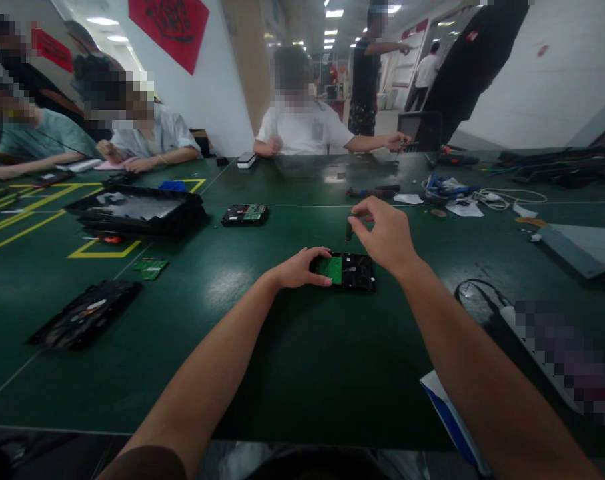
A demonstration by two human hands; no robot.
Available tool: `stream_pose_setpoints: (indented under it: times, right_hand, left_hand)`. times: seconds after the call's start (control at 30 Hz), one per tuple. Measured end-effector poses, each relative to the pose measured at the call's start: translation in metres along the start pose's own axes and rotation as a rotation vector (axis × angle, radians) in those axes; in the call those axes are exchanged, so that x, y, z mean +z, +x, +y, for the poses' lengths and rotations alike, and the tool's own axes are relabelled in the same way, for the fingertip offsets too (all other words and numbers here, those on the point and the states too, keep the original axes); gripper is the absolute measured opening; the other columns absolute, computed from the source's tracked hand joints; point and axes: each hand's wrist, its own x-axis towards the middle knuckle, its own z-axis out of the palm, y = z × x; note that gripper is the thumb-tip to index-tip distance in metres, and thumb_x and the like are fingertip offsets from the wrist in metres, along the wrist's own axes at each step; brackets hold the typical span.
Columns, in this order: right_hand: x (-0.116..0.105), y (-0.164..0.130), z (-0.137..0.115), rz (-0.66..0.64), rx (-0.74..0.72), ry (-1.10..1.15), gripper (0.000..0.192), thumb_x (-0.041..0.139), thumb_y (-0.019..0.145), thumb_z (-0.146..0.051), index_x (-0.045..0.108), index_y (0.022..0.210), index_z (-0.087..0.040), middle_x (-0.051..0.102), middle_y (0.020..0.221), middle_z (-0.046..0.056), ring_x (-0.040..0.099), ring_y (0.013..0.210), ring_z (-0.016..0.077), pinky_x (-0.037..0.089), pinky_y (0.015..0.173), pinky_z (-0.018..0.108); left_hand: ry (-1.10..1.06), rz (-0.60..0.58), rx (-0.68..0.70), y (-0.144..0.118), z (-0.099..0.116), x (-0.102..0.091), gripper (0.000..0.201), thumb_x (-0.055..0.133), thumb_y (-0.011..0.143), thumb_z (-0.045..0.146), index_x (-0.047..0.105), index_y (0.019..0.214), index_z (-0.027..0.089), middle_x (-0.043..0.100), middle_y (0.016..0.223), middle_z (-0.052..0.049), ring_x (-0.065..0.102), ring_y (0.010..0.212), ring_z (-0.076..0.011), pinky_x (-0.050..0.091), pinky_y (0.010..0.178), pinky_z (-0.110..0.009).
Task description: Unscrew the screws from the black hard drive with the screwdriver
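Observation:
A hard drive (358,272) with a green circuit board lies flat on the dark green table (282,360) in front of me. My left hand (305,268) grips its left end, thumb on the near edge and fingers on the far edge. Held upright in my right hand (382,230) is a small dark screwdriver (349,231), pinched near its top. The screwdriver's tip points down at the drive's far edge by the board; whether it sits in a screw is too small to tell.
A second hard drive (245,214) lies farther back, left of a black tray (137,210)'s right side. At left are a loose circuit board (152,268) and a black casing (87,313). Cables (447,187), pliers-like tools (372,191) and a grey box (582,250) lie right. Several people sit opposite.

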Motion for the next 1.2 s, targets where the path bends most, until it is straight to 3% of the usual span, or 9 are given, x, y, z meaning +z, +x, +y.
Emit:
stream_pose_setpoints:
  times: [0.2,0.37,0.53,0.8,1.03,1.2]
  right_hand:
    - [-0.0007,-0.0002,0.0008,-0.008,-0.045,-0.033,0.013,0.06,0.09,-0.026,0.065,0.101,-0.023,0.069,0.105,0.009,0.064,0.094,0.0257,0.049,0.086,0.043]
    - [0.0007,-0.0002,0.0027,-0.017,0.0,-0.006,0.013,0.06,0.089,-0.026,0.062,0.102,-0.022,0.07,0.102,0.009,0.065,0.09,0.0251,0.05,0.082,0.042]
    - [0.0003,-0.0005,0.0006,-0.012,-0.026,-0.027,0.013,0.058,0.091,-0.027,0.063,0.102,-0.022,0.07,0.103,0.01,0.065,0.093,0.0262,0.05,0.086,0.043]
    - [0.0027,-0.0005,0.0032,-0.003,0.069,0.018,0.013,0.06,0.091,-0.029,0.061,0.102,-0.023,0.071,0.1,0.009,0.067,0.086,0.0252,0.052,0.079,0.043]
    - [0.0014,-0.0014,-0.0002,-0.026,-0.003,0.004,0.014,0.056,0.092,-0.027,0.062,0.104,-0.024,0.068,0.105,0.009,0.065,0.094,0.025,0.051,0.086,0.044]
    - [0.0021,-0.001,0.0018,-0.017,0.048,0.003,0.013,0.058,0.09,-0.026,0.059,0.103,-0.022,0.069,0.102,0.01,0.066,0.087,0.0248,0.051,0.082,0.043]
  left_hand:
    - [0.011,0.015,0.013,0.0001,0.0009,0.0009,0.083,0.08,0.07,0.058,0.051,0.142,0.027,0.044,0.156,-0.01,0.043,0.142,-0.0326,0.029,0.119,-0.051]
    - [0.002,0.007,0.013,0.0,0.0017,0.0006,0.082,0.078,0.073,0.058,0.049,0.142,0.026,0.044,0.157,-0.011,0.038,0.145,-0.0319,0.02,0.122,-0.052]
    - [0.003,0.011,0.006,0.0001,0.0021,0.0006,0.083,0.08,0.071,0.058,0.05,0.142,0.027,0.044,0.157,-0.011,0.041,0.143,-0.0319,0.027,0.12,-0.05]
    - [-0.008,-0.003,-0.015,-0.001,0.0042,-0.0011,0.083,0.079,0.071,0.058,0.049,0.142,0.028,0.042,0.158,-0.009,0.039,0.144,-0.0338,0.028,0.119,-0.052]
    - [-0.027,0.015,-0.003,0.0,0.0017,0.0009,0.083,0.08,0.07,0.057,0.05,0.142,0.028,0.044,0.157,-0.01,0.041,0.143,-0.0318,0.03,0.119,-0.05]
    - [-0.026,0.011,0.001,-0.0005,0.0027,0.0002,0.081,0.08,0.07,0.056,0.051,0.141,0.028,0.045,0.156,-0.01,0.041,0.143,-0.0324,0.028,0.119,-0.052]
